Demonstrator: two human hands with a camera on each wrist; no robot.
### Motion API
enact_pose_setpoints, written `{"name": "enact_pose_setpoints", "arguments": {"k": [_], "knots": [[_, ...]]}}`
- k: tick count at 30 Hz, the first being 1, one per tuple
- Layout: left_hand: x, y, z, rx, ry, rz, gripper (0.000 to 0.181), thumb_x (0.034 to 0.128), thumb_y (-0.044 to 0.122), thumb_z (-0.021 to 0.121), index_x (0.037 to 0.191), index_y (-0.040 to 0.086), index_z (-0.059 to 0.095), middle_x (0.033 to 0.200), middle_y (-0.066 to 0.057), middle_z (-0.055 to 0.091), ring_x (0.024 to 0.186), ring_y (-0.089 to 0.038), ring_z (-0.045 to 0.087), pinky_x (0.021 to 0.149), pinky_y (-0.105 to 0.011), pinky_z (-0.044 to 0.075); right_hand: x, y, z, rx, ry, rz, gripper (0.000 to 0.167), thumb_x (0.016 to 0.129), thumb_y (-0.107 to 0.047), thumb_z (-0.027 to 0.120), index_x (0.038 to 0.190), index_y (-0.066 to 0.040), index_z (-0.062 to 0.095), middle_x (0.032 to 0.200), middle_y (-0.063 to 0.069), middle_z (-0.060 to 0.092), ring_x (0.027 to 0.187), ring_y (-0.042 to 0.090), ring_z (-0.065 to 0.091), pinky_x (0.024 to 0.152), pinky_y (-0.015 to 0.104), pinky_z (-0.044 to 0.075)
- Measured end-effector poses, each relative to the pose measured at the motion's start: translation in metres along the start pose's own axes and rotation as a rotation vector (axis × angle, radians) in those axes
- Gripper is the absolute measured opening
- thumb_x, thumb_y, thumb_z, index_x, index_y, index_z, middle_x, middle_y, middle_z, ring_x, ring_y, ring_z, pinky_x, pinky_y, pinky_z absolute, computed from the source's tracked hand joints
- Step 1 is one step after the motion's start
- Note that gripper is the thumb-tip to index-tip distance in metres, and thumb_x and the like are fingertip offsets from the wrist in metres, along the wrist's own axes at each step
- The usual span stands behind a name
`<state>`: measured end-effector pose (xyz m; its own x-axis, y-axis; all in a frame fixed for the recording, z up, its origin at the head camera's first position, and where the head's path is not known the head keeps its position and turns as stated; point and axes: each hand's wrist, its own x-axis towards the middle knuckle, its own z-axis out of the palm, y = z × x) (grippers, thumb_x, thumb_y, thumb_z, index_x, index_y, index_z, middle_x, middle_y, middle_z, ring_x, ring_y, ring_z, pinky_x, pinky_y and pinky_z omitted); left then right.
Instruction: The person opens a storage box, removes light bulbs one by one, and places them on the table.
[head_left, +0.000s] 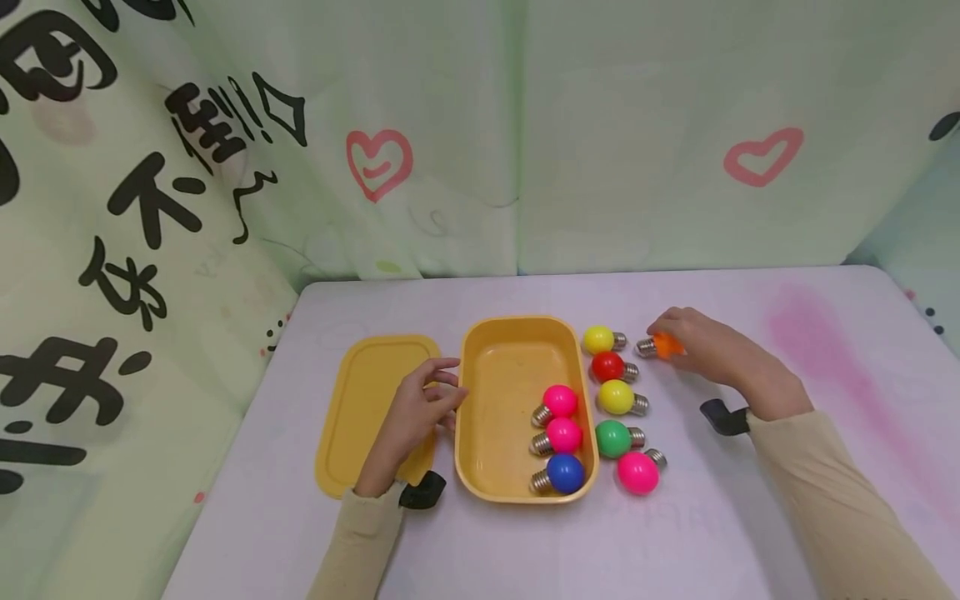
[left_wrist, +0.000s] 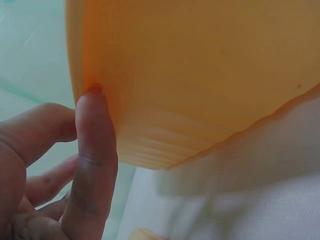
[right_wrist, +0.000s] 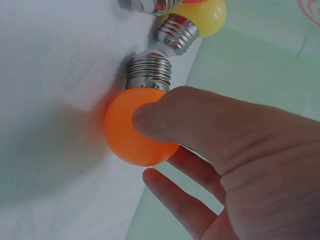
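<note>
My right hand point(head_left: 701, 346) pinches an orange light bulb point(right_wrist: 132, 130) at the right end of the bulbs, its metal screw base pointing left toward the box. In the right wrist view the thumb lies across the orange globe. My left hand point(head_left: 423, 396) touches the left side of the yellow plastic box point(head_left: 487, 358), with thumb and forefinger at its wall and rim. Inside the box, along its right side, lie two pink bulbs point(head_left: 561, 401) and a blue bulb point(head_left: 566, 473).
Right of the box lie two yellow bulbs point(head_left: 616, 397), a red bulb point(head_left: 607, 367), a green bulb point(head_left: 612, 438) and another pink bulb point(head_left: 638, 473). A yellow lid point(head_left: 348, 408) lies flat on the table point(head_left: 487, 550) at the left, partly under my left arm. Printed curtains surround the table.
</note>
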<state>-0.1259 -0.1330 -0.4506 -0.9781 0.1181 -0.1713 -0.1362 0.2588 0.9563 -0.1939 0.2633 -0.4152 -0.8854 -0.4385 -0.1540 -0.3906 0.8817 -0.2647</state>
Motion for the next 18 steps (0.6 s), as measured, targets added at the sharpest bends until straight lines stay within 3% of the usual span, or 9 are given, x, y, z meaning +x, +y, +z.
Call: {"name": "enact_pose_setpoints", "arguments": {"k": [18], "knots": [[-0.0010, 0.0021, 0.0002, -0.012, 0.002, -0.004, 0.049, 0.0906, 0.010, 0.072, 0.136, 0.009, 0.055, 0.108, -0.013, 0.059, 0.060, -0.019, 0.061, 0.057, -0.026, 0.058, -0.0014, -0.0044, -0.0019, 0.015, -0.006, 0.014, 0.037, 0.083, 0.001, 0.075, 0.119, 0.003, 0.066, 0.123, 0.024, 0.059, 0.113, 0.041, 0.053, 0.095, 0.056, 0.052]]}}
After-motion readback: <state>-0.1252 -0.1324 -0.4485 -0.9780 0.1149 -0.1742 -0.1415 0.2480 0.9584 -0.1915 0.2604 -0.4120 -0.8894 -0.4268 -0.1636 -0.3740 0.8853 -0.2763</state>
